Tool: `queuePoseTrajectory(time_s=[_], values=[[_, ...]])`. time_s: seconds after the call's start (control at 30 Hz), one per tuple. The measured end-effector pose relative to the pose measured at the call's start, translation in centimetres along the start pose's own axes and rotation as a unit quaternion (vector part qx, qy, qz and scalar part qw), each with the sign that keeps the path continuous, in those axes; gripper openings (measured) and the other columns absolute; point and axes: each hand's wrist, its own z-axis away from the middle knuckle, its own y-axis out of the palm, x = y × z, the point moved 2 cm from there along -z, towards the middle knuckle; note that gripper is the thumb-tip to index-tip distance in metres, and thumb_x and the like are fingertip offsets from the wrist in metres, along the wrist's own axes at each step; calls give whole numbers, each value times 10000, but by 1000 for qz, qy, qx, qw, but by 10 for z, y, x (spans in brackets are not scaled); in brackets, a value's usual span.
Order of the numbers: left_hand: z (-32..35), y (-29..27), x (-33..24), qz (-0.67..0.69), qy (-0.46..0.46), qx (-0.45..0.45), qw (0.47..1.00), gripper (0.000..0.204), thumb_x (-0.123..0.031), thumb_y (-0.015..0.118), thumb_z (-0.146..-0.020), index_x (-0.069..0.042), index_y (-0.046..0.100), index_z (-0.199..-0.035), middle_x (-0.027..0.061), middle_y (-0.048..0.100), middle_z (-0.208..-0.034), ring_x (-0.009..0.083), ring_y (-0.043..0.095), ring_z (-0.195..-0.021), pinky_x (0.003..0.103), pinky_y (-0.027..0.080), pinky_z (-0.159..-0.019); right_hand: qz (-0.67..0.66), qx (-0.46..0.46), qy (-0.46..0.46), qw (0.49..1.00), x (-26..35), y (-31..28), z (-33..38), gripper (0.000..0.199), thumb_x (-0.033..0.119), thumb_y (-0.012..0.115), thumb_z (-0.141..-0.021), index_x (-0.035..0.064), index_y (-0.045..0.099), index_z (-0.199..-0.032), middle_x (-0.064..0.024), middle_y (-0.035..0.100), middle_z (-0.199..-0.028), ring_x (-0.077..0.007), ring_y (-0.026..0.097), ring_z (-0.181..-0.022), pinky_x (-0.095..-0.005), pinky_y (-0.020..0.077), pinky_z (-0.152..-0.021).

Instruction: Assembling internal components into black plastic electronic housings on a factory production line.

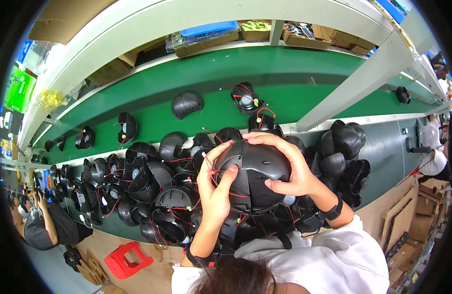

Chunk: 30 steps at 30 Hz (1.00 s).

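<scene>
Between my two hands is a round black plastic shell [265, 169], with a seam down its front and red wires at its left side. My left hand [217, 183] grips the left side, its thumb pressed near the seam and the wires. My right hand [295, 166] wraps round the right side, with the thumb on the lower front. The shell hides whatever is inside it. Below and to the left, a heap of black shell halves [177, 197] with red wires covers the bench. More black shells [334, 152] are stacked to the right.
Beyond the heap runs a green conveyor belt [152, 98] carrying several spaced-out black half shells [187, 104]. A grey metal post [356, 81] slants over it at the right. A red stool [128, 259] stands on the floor at lower left. Another person [51, 225] works further left.
</scene>
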Motion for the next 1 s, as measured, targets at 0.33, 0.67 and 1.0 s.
queuePoseTrajectory(time_s=[0.33,0.67,1.0], values=[[28,3,-20,-77,90,-10,993,437,23,571,-805,30,547,-1241,187,556,-1297,277,507,-1231,381,354,-1064,58,-31,-24,998,29,-1,17,745,148,652,-558,-48,543,-1268,-227,518,-1347,-351,508,-1261,-432,365,-1074],[36,2,-24,-67,117,-7,991,407,-34,610,-821,44,558,-1217,205,566,-1276,298,533,-1197,403,370,-1048,35,-4,-32,999,27,6,19,736,177,666,-568,-57,547,-1256,-232,528,-1329,-358,504,-1266,-439,361,-1080],[39,3,-27,-112,141,-3,984,412,-46,622,-817,47,563,-1214,217,581,-1254,321,547,-1181,417,376,-1040,0,-3,-34,999,25,5,23,733,143,664,-572,-68,538,-1264,-233,533,-1324,-372,491,-1274,-458,351,-1085]])
